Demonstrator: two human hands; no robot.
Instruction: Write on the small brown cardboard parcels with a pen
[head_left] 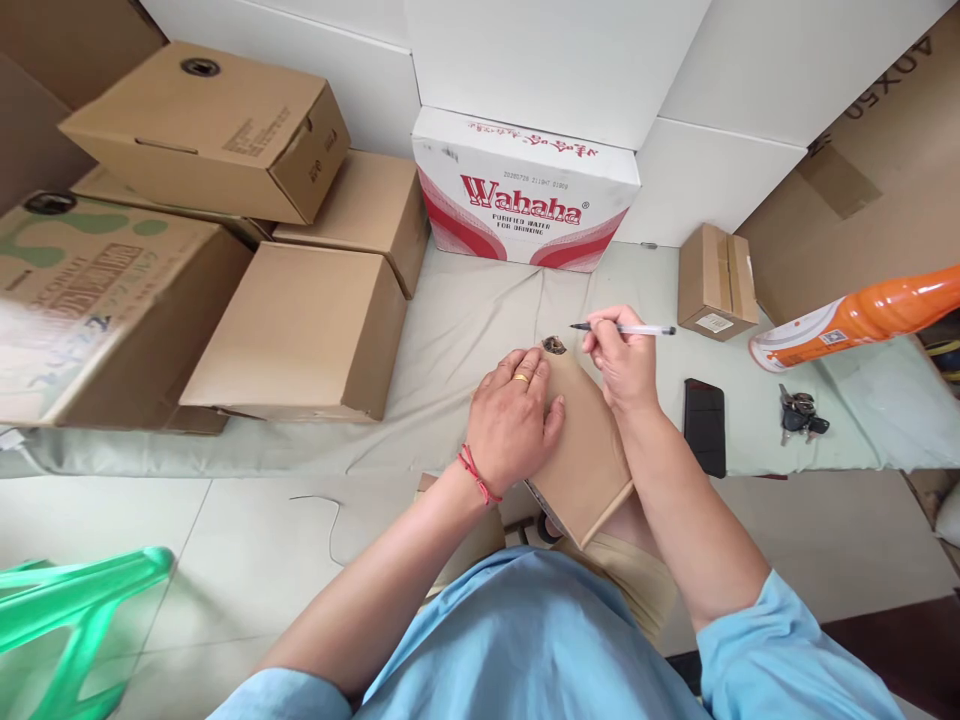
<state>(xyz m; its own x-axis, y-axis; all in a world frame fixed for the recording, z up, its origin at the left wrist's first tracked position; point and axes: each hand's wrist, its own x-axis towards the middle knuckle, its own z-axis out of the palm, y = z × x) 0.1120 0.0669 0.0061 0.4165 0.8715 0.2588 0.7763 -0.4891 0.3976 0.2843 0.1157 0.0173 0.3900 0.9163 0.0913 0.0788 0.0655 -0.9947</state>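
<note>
A brown cardboard box (581,440) rests at the front edge of the table, tilted toward my lap. My left hand (517,405) lies flat on its left side, fingers stretched out and thumb apart, with a gold ring and a red string bracelet. At the box's far corner shows a dark, round patch (554,345), too small to make out fully. My right hand (622,360) pinches a pen (649,329) with a clear barrel. Its dark tip points left, above and slightly right of the patch, apart from the box as far as I can see.
Several cardboard boxes (300,330) are stacked on the left. A Wahaha water carton (525,200) stands against the wall. On the right are a small box (716,280), an orange bottle (855,320), a black phone (704,427) and keys (802,413). A green stool (82,620) stands lower left.
</note>
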